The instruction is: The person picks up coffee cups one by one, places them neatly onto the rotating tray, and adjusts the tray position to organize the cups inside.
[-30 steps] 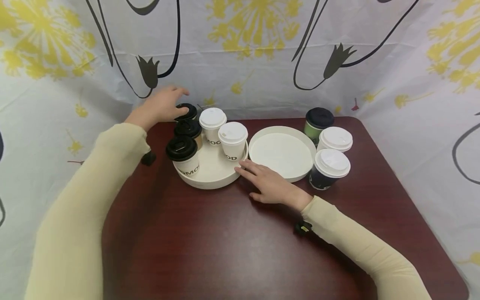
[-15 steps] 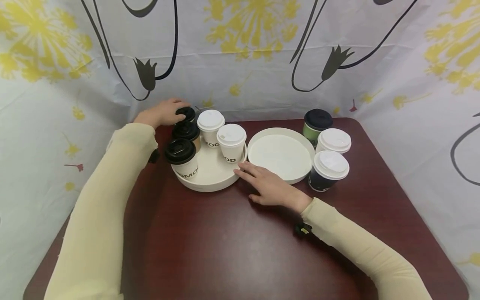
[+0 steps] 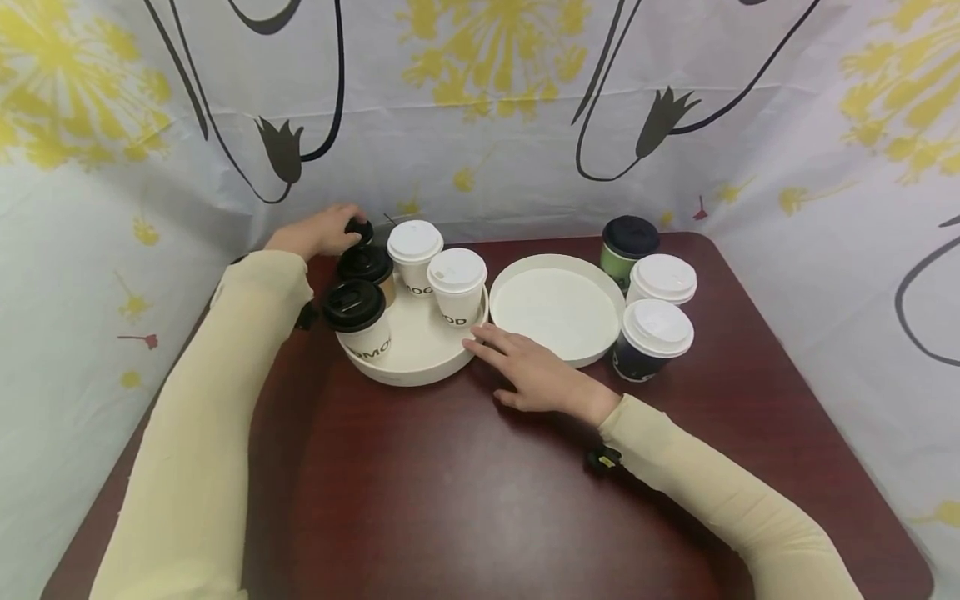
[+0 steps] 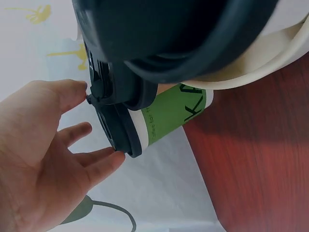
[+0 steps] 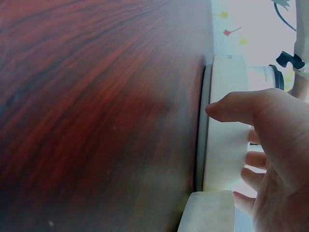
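Note:
My left hand (image 3: 318, 231) is at the back left, with thumb and fingertips pinching the black lid of a green paper coffee cup (image 4: 169, 113). Whether this cup touches the tray cannot be told. In front of it, a black-lidded brown cup (image 3: 366, 265), a black-lidded white cup (image 3: 356, 312) and two white-lidded cups, one behind (image 3: 415, 250) and one nearer (image 3: 457, 283), stand on the left round tray (image 3: 416, 342). My right hand (image 3: 540, 375) lies with fingers spread, fingertips at that tray's right front rim. In the right wrist view its thumb (image 5: 227, 108) sits before the tray wall.
A second round cream tray (image 3: 555, 308) adjoins the left one. Right of it stand a black-lidded green cup (image 3: 628, 250), a white-lidded cup (image 3: 662, 279) and a white-lidded dark cup (image 3: 651, 342). A patterned cloth (image 3: 480, 167) hangs behind the dark red table (image 3: 450, 483).
My left hand has come down onto the green cup's lid and taken hold of it. Hand and cup have since shifted slightly left. The right hand stays by the tray rim.

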`<action>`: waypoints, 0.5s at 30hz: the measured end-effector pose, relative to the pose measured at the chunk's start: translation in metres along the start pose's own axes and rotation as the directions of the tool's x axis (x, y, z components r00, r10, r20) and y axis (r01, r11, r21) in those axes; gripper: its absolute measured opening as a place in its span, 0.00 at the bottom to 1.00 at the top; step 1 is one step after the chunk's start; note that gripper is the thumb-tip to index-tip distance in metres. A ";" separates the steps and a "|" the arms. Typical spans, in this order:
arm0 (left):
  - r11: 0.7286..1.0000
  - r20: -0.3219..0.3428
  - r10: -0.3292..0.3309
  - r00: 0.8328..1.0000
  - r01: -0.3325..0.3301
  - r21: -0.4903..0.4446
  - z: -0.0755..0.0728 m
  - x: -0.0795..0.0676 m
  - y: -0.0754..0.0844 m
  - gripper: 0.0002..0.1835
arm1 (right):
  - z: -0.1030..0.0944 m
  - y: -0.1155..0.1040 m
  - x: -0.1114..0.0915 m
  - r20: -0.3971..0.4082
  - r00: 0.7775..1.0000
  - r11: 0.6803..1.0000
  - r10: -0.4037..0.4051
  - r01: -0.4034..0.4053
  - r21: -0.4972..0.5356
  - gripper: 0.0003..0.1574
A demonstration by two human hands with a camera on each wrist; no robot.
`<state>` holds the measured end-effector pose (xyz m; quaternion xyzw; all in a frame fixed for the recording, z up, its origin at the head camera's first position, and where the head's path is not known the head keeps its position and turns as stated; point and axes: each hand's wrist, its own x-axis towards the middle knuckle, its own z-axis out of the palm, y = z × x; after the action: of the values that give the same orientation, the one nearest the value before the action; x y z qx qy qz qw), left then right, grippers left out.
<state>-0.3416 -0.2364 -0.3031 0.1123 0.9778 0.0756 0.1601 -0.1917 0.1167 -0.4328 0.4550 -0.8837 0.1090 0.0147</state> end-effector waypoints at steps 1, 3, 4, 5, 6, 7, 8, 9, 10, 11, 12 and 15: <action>1.000 0.001 -0.005 1.000 0.005 -0.002 0.000 0.000 0.000 0.25 | 0.000 0.000 0.000 0.000 1.000 1.000 0.001 -0.001 0.001 0.55; 1.000 -0.001 -0.005 1.000 0.005 -0.001 0.000 0.000 -0.001 0.25 | -0.001 -0.001 0.000 0.001 1.000 1.000 0.002 -0.002 0.005 0.55; 1.000 -0.003 -0.004 1.000 0.004 -0.002 0.000 0.000 -0.001 0.24 | -0.002 -0.002 0.000 0.003 1.000 1.000 0.004 -0.004 0.007 0.55; 1.000 -0.005 -0.002 1.000 0.002 -0.003 0.000 0.000 -0.002 0.24 | -0.002 -0.002 0.000 0.006 1.000 1.000 0.005 -0.005 0.007 0.55; 1.000 -0.008 0.004 1.000 -0.004 -0.001 0.001 0.001 -0.003 0.24 | -0.003 -0.003 0.000 0.007 1.000 1.000 0.005 -0.005 0.008 0.54; 1.000 -0.011 0.010 1.000 -0.010 -0.002 0.001 0.001 -0.004 0.24 | -0.003 -0.003 0.000 0.009 1.000 1.000 0.006 -0.006 0.010 0.54; 1.000 -0.012 0.015 1.000 -0.015 0.000 0.001 0.001 -0.005 0.25 | -0.004 -0.003 0.000 0.010 1.000 1.000 0.006 -0.007 0.009 0.54; 1.000 -0.011 0.020 1.000 -0.020 0.002 0.001 0.001 -0.006 0.26 | -0.004 -0.004 0.000 0.011 1.000 1.000 0.007 -0.007 0.007 0.54; 1.000 -0.008 0.025 1.000 -0.025 0.005 0.002 0.002 -0.008 0.27 | -0.004 -0.004 0.000 0.011 1.000 1.000 0.006 -0.006 0.006 0.54; 1.000 -0.004 0.029 1.000 -0.029 0.010 0.002 0.002 -0.009 0.28 | -0.004 -0.004 -0.001 0.010 1.000 1.000 0.006 -0.006 0.004 0.54; 0.999 0.003 0.030 1.000 -0.030 0.015 0.002 0.002 -0.010 0.29 | -0.004 -0.004 -0.001 0.008 1.000 1.000 0.006 -0.006 0.004 0.54; 0.998 0.025 0.029 0.999 -0.030 0.047 0.001 0.003 -0.011 0.31 | -0.004 -0.003 -0.001 0.007 1.000 1.000 0.006 -0.006 -0.005 0.54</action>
<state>-0.3465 -0.2460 -0.3076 0.1314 0.9755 0.0535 0.1683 -0.1888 0.1166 -0.4287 0.4524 -0.8855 0.1052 0.0125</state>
